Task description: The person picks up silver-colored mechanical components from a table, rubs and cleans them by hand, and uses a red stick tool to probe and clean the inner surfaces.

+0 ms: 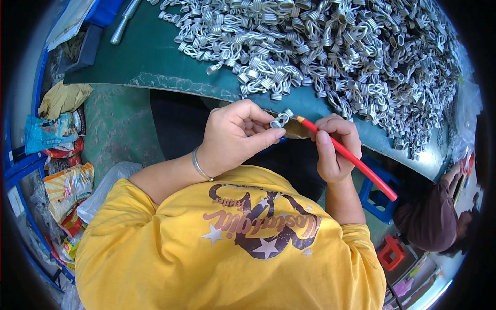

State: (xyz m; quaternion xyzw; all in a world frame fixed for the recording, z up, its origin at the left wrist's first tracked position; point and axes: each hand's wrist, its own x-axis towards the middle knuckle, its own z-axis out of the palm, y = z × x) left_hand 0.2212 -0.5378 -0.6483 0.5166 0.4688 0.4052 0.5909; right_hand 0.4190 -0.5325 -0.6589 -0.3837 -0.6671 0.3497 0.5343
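My left hand (225, 135) pinches a small silver link with ribbed ring-shaped ends (279, 121) between thumb and fingers, just off the table's near edge. My right hand (336, 147) is closed around a slim red rod-shaped tool (361, 166) with a gold-coloured front end. The tool slants down to the right, and its tip is at or very near the link; whether they touch, I cannot tell. A shiny brownish-gold surface (296, 130) shows in part beneath the tip. Across the green table (116, 64) in front of both hands lies a large heap of similar silver links (320, 46).
A metal-handled tool (120, 30) lies at the table's far left, near a grey-blue bin (85, 51). Colourful packages (67, 186) fill a blue rack on the left. To the right are a blue stool (380, 188), a red stool (391, 253) and another person in a dark top (431, 219).
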